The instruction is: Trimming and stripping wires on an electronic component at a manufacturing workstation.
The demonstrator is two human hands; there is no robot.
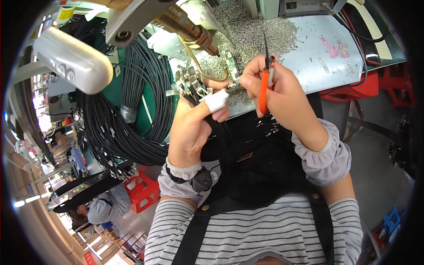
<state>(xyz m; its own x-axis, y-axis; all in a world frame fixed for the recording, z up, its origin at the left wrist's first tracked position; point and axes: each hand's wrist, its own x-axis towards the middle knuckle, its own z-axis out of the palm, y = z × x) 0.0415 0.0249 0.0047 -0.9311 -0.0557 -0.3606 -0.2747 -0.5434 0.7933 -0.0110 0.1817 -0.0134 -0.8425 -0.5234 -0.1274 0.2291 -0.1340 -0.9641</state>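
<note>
My left hand is closed around the ends of several black cables, with white tape wrapped over its thumb. Small metal-and-white connectors stick out past its fingers. My right hand holds a hand tool with an orange handle and a dark, slim, pointed tip, which points away from me. The thumb and forefinger of that hand pinch together close to a connector end beside the left thumb; what lies between them is too small to make out. Beyond both hands stands a small green-and-white piece.
A machine with a metal nozzle reaches in from the upper left, beside a white rounded cylinder. Loose small metal pins cover part of the pale worktop. Coiled black cables lie at left. Red stools stand nearby; another person sits lower left.
</note>
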